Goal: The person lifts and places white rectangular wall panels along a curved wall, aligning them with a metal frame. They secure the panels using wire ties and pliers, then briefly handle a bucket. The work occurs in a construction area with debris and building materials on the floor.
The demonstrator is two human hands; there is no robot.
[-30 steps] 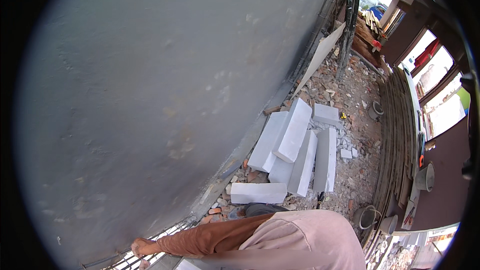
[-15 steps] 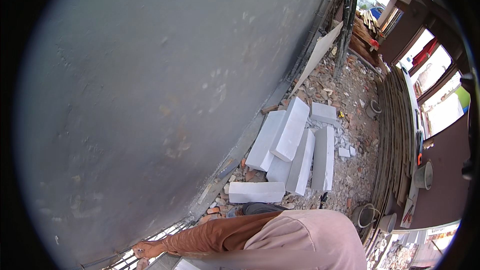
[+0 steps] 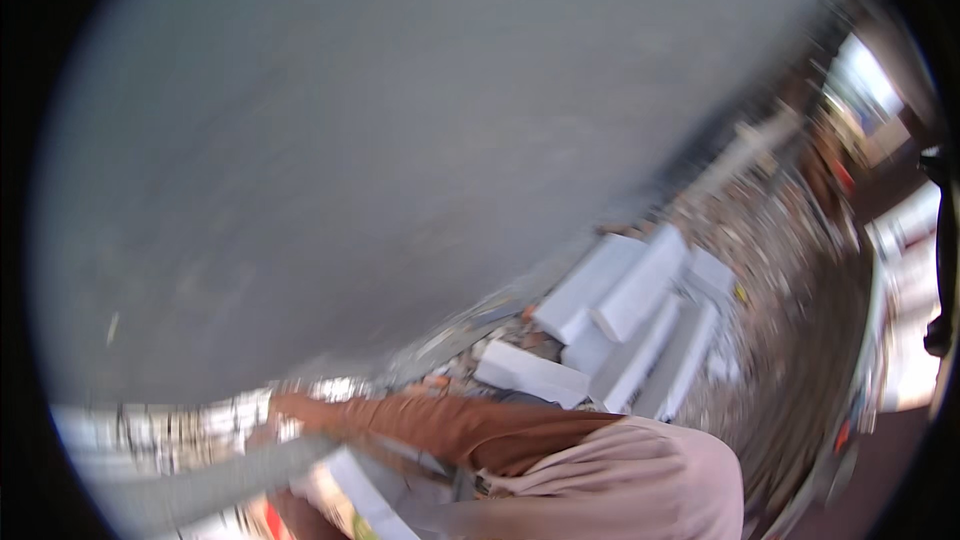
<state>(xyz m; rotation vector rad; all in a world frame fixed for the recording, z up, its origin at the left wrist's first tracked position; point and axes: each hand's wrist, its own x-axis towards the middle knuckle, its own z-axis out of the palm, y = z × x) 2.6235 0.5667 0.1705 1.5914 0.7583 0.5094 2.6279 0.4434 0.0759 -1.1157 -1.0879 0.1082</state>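
Note:
My right hand (image 3: pixel 287 406), at the end of a brown sleeve, reaches left to the bright gap beside the grey wall (image 3: pixel 350 190). Thin dark rods (image 3: pixel 165 430) cross there, probably steel bars. Motion smears its fingers, so any held item is not readable. Lower down, part of my left hand (image 3: pixel 300 515) shows near the bottom edge, beside a long white block (image 3: pixel 368 498); its fingers are also blurred. Between the two hands runs a grey beam-like strip (image 3: pixel 205 483). A red and yellow patch below it is too smeared to name.
Several long white blocks (image 3: pixel 640 285) lie piled on brick rubble (image 3: pixel 760 230) at the wall's foot. One shorter white block (image 3: pixel 530 372) sits closer to my arm. Stacked boards (image 3: pixel 830 410) line the right side, under bright openings (image 3: pixel 910 290).
My view has swung, so the blocks and rubble sit farther right and lower. My right hand appears higher in the picture. More of the rod-crossed gap, the grey strip and my left hand now shows.

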